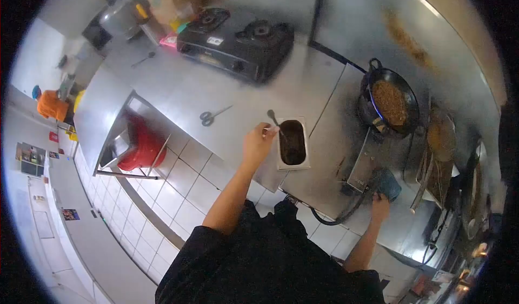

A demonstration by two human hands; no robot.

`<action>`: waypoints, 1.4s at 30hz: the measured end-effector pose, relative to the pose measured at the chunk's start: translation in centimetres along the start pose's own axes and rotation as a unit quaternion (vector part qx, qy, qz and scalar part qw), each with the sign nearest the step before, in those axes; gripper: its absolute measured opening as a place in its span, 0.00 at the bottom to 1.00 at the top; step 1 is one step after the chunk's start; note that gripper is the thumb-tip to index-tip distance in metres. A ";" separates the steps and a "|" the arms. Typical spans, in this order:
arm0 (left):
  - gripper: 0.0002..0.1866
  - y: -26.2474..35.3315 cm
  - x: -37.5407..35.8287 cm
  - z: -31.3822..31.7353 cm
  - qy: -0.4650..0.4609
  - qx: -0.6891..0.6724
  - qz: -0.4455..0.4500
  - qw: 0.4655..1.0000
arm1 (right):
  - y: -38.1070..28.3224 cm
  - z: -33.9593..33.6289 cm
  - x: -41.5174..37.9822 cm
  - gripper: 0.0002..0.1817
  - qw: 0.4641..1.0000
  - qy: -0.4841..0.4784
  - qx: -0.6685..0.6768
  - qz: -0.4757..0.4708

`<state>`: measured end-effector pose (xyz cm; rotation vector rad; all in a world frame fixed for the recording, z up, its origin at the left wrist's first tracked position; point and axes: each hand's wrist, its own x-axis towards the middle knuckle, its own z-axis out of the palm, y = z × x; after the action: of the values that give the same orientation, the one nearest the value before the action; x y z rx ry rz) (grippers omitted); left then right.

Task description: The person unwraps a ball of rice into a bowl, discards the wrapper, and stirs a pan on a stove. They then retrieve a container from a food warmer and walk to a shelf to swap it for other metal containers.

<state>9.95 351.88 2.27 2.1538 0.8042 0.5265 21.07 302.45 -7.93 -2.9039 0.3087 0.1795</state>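
My left hand (258,143) reaches over the steel counter, fingers pinched on a dark spoon (272,114) at the near-left corner of a rectangular metal container (309,160). The spoon's rounded dark end sticks up past my fingers, and its other part slants toward the container. Inside the container is something dark brown that I cannot identify. At the right, my right hand (381,205) is closed on a teal cloth (387,185) by the counter's front edge. Beyond that cloth, a black wok (369,106) with brown crumbly food (390,103) sits on the right-hand unit.
Scissors (207,118) lie on the counter left of the container. A black two-burner stove (235,50) stands at the back. A strainer (441,136) is at the right and a black hose (346,216) loops in front. A person in orange (52,105) is far left.
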 end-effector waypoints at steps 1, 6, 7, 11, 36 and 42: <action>0.19 -0.5 -0.4 -1.2 0.023 -0.024 -0.010 0.999 | -2.2 -2.4 -2.3 0.25 0.999 0.034 -0.003 0.033; 0.19 -13.1 -7.6 -11.3 -0.023 -0.074 -0.180 0.981 | -10.7 -3.9 -11.6 0.24 0.967 0.215 0.122 -0.066; 0.18 -16.1 -9.6 -13.9 -0.007 -0.063 -0.214 0.975 | -14.2 -4.0 -14.4 0.23 0.956 0.192 0.201 -0.091; 0.17 -26.9 -16.6 -23.1 0.104 -0.125 -0.312 0.936 | -28.7 -1.5 -25.2 0.22 0.937 0.033 0.220 -0.269; 0.26 -56.6 -55.9 -34.1 0.220 -0.129 -0.761 0.596 | -89.1 23.4 -72.0 0.29 0.482 -0.462 -0.086 -0.739; 0.33 -51.6 -46.3 -38.5 0.620 -0.315 -0.701 0.158 | -104.3 25.9 -93.6 0.21 0.297 -0.630 -0.129 -0.706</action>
<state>-65.21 366.05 -18.73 -0.9019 2.1858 1.0407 -49.33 425.99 1.21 -1.0685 -2.3081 1.7975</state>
